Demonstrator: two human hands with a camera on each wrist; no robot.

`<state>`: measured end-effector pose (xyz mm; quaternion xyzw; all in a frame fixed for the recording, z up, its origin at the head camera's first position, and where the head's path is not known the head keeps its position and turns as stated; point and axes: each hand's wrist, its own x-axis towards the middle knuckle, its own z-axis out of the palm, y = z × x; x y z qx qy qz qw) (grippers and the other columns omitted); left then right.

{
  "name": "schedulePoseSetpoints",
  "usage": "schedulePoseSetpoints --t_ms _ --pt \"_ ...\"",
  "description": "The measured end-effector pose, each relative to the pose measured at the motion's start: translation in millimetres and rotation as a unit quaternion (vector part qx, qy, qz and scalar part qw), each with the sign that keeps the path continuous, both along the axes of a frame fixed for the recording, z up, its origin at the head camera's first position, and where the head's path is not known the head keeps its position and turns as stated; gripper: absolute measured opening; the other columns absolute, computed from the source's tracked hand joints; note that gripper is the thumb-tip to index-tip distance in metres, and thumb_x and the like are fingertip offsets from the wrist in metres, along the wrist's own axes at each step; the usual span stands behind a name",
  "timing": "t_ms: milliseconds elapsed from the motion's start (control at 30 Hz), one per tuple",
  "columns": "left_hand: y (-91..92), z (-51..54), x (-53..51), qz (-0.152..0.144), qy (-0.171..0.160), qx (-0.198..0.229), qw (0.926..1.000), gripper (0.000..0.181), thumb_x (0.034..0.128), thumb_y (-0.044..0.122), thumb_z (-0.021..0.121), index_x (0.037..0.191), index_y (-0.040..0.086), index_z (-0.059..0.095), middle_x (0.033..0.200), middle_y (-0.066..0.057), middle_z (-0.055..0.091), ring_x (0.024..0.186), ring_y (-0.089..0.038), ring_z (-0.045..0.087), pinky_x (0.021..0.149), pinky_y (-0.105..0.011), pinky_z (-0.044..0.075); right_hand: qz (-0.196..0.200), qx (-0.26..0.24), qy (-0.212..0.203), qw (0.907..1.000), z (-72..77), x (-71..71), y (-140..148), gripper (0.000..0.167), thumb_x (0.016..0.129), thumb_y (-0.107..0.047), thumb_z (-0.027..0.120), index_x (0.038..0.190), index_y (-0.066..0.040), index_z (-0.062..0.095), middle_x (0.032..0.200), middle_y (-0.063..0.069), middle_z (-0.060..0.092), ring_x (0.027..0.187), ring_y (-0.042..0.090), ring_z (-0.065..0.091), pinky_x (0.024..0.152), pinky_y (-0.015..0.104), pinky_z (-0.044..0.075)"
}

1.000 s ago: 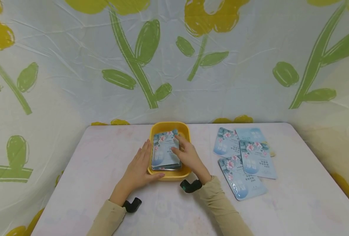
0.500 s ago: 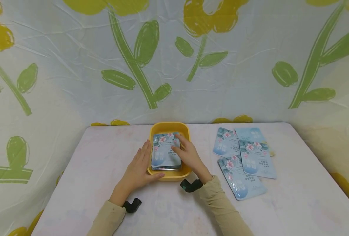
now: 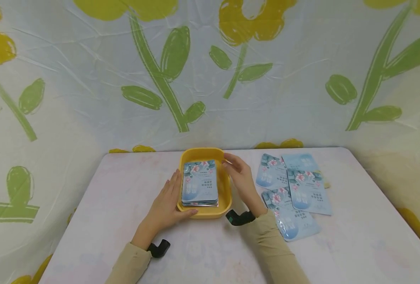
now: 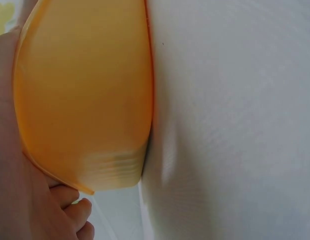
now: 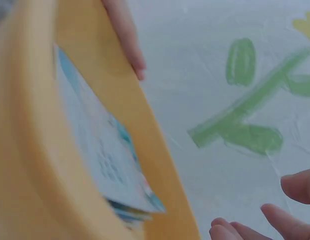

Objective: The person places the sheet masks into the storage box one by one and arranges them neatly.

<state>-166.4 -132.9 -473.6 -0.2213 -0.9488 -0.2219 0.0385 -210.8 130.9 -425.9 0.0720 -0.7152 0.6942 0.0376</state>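
Observation:
A stack of flat blue floral sachets (image 3: pixel 200 181), like face-mask packets, lies inside a yellow plastic basket (image 3: pixel 225 193). Along the basket's left side rests my left hand (image 3: pixel 165 205), its fingers straight against the outer wall and the thumb at the near rim. In the left wrist view this hand lies along the rim above the basket's wall (image 4: pixel 85 95). My right hand (image 3: pixel 243 181) is at the right rim, fingers loosely bent and holding nothing. The right wrist view has its fingertips (image 5: pixel 285 222) apart from the stacked sachets (image 5: pixel 102 145).
On the table (image 3: pixel 124 189), right of the basket, several more blue sachets (image 3: pixel 309 191) overlap in a loose pile. A yellowish piece (image 3: pixel 327 184) shows partly from under them. A flower-printed cloth (image 3: pixel 267 110) hangs behind the table.
My right hand has left the stack and moved right to the basket's rim. The top sachet has slid nearer, lining up with those beneath. The left hand keeps its place.

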Motion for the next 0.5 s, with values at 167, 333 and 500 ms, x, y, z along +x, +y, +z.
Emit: schedulePoseSetpoints --t_ms 167,333,500 --pt "0.8 0.3 -0.3 -0.002 0.007 -0.001 1.0000 0.123 0.0798 0.082 0.052 0.159 0.002 0.001 0.167 -0.007 -0.001 0.152 -0.017 0.000 0.123 -0.042 0.010 -0.058 -0.004 0.028 0.9979 4.2 -4.8 28 0.039 0.102 -0.009 0.055 0.138 0.003 0.052 0.140 0.018 0.054 0.126 0.029 0.055 0.105 0.029 0.046" --pt "0.3 0.3 0.5 -0.001 0.003 0.003 1.0000 0.123 0.0799 0.082 0.053 0.159 0.004 0.000 0.167 -0.007 -0.002 0.152 -0.016 0.000 0.123 -0.042 0.009 -0.119 0.037 0.048 0.9911 10.7 -3.6 58 0.036 0.102 -0.013 0.055 0.136 0.000 0.055 0.135 0.016 0.057 0.122 0.027 0.056 0.099 0.023 0.047" --pt "0.4 -0.9 0.8 -0.002 0.007 0.005 1.0000 0.123 0.0801 0.081 0.053 0.159 0.003 0.000 0.167 -0.007 -0.001 0.152 -0.017 0.001 0.123 -0.043 0.010 -0.196 0.126 0.052 0.9711 13.0 -0.3 89 0.035 0.102 -0.015 0.055 0.134 -0.001 0.057 0.129 0.018 0.060 0.118 0.031 0.056 0.101 0.038 0.047"
